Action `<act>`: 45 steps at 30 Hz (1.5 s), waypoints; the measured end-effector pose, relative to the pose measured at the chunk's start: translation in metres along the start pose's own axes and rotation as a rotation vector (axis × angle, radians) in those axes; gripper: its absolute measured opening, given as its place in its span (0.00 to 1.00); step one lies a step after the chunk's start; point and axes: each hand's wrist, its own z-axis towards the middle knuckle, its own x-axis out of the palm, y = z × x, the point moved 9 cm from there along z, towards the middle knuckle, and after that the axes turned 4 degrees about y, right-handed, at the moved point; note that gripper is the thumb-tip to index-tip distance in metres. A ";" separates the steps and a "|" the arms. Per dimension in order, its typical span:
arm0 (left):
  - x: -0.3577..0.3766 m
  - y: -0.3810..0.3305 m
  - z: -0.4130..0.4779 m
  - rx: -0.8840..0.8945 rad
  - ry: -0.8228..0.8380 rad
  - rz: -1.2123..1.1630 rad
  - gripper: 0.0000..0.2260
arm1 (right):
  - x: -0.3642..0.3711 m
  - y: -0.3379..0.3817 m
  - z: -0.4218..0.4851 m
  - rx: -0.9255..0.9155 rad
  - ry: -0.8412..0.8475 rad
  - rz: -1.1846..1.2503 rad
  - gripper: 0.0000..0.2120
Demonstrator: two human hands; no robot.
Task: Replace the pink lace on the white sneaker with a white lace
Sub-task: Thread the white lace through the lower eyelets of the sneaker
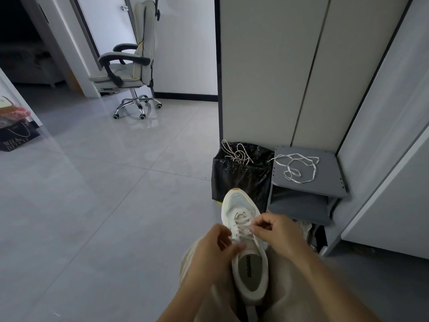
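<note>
**Subject.** The white sneaker (251,254) lies on the person's lap, between the beige trouser legs (204,296). Its sole is down and its toe points away, towards the black bag (236,182). A lace (241,222) is threaded through the eyelets. In this dim light it reads as faintly pink, though the tint is too weak to be sure.

**Hands.** The right hand (278,233) has its fingers curled together and pinches a strand of that lace over the upper crossings. The left hand (213,252) is closed against the left eyelet row, its fingertips gripping the edge of the upper to steady the shoe.

**Surroundings.**
- A loose pinkish lace (236,154) lies tangled on top of the black bag.
- Just beside it, the white lace (299,166) lies in open loops on a grey shelf (325,184) at the foot of a tall cabinet (267,66).
- An office chair (130,66) stands well apart on the tiled floor (116,182).

**Assessment.** The step in hand appears to be removal: the old lace is being worked out of the eyelets, and several crossings remain. The white lace is untouched, so the task is judged to be in its early part.

**Next move.**
- The pinched strand should be drawn clear of its eyelet.
- The left hand must hold the upper firmly so the shoe does not roll on the lap.
- The crossings should be loosened in order, from the ankle end down to the toe.
- Once the lace is free, a forward reach to the grey shelf is needed to fetch the white lace.
</note>
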 end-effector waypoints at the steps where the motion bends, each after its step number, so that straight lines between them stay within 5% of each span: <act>1: 0.005 0.005 -0.003 -0.011 0.022 0.153 0.08 | 0.004 0.000 -0.002 -0.018 0.012 -0.030 0.08; 4: 0.009 0.013 -0.002 -0.031 0.047 0.216 0.03 | 0.020 0.005 -0.010 -0.092 0.057 -0.167 0.09; 8: 0.011 0.032 0.000 -0.149 0.064 -0.289 0.05 | 0.027 0.008 -0.014 -0.127 0.072 -0.276 0.13; 12: 0.015 0.037 0.000 -0.190 0.082 -0.459 0.05 | 0.033 0.014 -0.016 -0.163 0.073 -0.397 0.04; 26: 0.006 0.036 0.000 -0.084 0.093 -0.328 0.04 | 0.049 0.025 -0.011 -0.281 0.087 -0.638 0.09; 31: -0.011 0.034 0.008 -0.090 0.026 -0.149 0.08 | 0.039 0.006 -0.003 -0.215 0.212 -0.489 0.11; 36: -0.101 0.090 -0.001 -0.227 -0.290 -0.815 0.08 | 0.008 -0.022 0.009 -0.067 0.218 -0.130 0.08; 39: -0.161 0.153 -0.020 -0.354 -0.543 -0.950 0.10 | -0.015 -0.039 0.014 0.016 -0.020 0.209 0.09; 41: -0.184 0.184 -0.035 -0.455 -0.657 -0.826 0.09 | -0.025 -0.045 0.013 0.031 -0.171 0.329 0.07; 45: -0.174 0.164 -0.030 -0.433 -0.592 -0.082 0.08 | -0.015 -0.049 0.002 0.068 -0.236 0.366 0.08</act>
